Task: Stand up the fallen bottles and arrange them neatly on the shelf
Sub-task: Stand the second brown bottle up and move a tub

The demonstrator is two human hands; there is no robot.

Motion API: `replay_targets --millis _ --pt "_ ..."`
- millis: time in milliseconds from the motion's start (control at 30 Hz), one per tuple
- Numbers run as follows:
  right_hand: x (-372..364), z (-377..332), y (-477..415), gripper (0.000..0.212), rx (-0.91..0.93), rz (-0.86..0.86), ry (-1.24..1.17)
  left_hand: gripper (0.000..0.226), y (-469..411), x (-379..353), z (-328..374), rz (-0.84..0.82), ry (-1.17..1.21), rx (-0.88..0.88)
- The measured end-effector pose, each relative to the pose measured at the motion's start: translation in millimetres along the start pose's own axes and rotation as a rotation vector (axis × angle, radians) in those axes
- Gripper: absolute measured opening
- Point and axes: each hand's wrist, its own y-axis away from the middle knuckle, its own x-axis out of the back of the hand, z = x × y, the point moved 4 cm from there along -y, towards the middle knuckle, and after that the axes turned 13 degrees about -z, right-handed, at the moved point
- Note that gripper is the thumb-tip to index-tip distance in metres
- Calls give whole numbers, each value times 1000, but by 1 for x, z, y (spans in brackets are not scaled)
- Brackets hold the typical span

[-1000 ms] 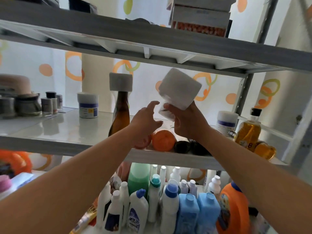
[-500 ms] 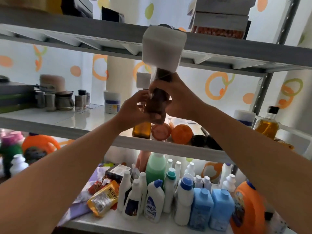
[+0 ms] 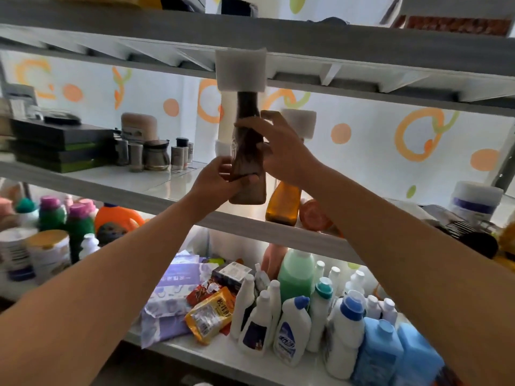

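left hand (image 3: 220, 178) low, right hand (image 3: 282, 151) higher, both grips round brown bottle (image 3: 245, 147) (upright)

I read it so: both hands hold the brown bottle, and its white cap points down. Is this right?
Not quite. The head view shows the white cap on top, so the brown bottle is upright. The left hand and the right hand do both hold it.

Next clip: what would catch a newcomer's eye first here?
A dark brown bottle with a big white square cap, held upright by the left hand low and the right hand higher, at the middle shelf's front edge. Behind it stands an amber bottle; white and blue cleaning bottles crowd the lower shelf.
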Motion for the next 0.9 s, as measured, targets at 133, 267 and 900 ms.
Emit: replay_targets --millis 133,267,900 --pt "-29 7 -7 61 -104 -123 -24 43 -9 1 -23 -51 14 142" --pt "-58 13 -4 66 -152 -281 -23 33 -22 3 -41 -138 46 274" --pt "-99 35 -13 63 -247 -395 283 17 -60 -14 -67 -197 19 548"
